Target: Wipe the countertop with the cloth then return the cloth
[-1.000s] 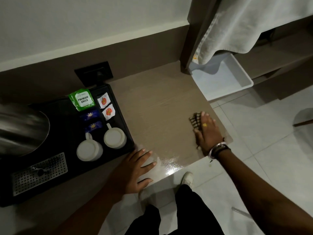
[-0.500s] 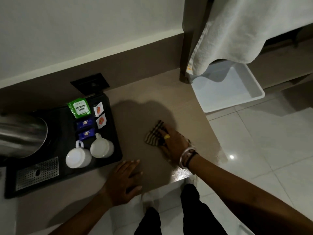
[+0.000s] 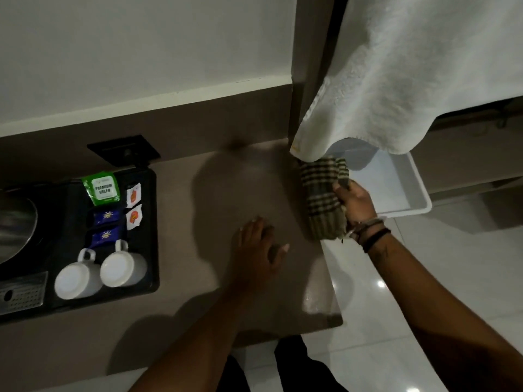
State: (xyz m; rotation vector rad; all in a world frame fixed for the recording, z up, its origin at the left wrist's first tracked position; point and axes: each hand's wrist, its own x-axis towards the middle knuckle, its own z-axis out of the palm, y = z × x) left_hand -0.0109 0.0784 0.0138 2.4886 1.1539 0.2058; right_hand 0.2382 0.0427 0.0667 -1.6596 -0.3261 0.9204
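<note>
Your brown matte bench (image 3: pixel 249 188) looks mostly wiped, a wet sheen near its front corner, so the wiping seems nearly done and the return is left; the white terry towel (image 3: pixel 410 75) hangs over its right end. Your right hand (image 3: pixel 357 203) grips the bunched, checked woven cloth (image 3: pixel 322 193) at the bench's right edge; your left hand (image 3: pixel 259 247) rests flat, fingers spread, holding nothing.

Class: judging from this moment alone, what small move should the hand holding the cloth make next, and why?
Probably draw the checked cloth along the countertop's right edge toward the person: the right hand grips it bunched there, while the left hand rests flat mid-counter.
</note>
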